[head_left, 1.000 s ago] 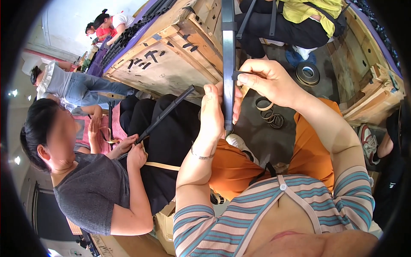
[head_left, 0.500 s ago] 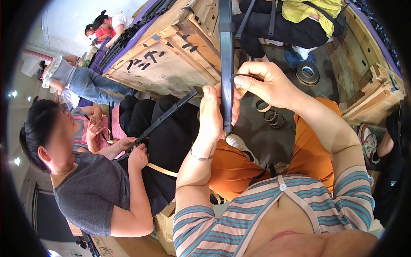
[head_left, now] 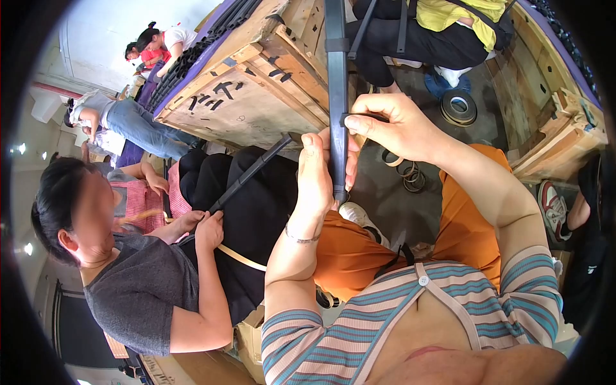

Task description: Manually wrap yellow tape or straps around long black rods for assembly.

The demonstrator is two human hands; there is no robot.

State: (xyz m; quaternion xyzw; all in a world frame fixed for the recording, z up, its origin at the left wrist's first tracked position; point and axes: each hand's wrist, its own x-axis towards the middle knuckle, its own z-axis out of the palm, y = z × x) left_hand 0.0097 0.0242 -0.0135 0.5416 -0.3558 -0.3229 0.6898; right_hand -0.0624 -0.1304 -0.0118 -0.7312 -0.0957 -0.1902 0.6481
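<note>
A long dark tube stands nearly upright in front of me, a black band wrapped round its upper part. My left hand is closed round its lower end, the thumb along the near side and fingertips showing past the right edge. From the right, my right hand pinches a black tape strip between thumb and forefinger. The strip's end touches the tube just above my left hand. Its tan backing hangs below in loose loops near the floor.
On the left a co-worker in a grey shirt holds a similar dark tube. Wooden crates stand ahead, with black tubes on purple cloth. Tape rolls lie on the floor. Someone in yellow sits opposite.
The strip's end in my right hand has shifted slightly left, farther over the tube. My left hand keeps its hold. The grey-shirted co-worker and people behind have shifted a little.
</note>
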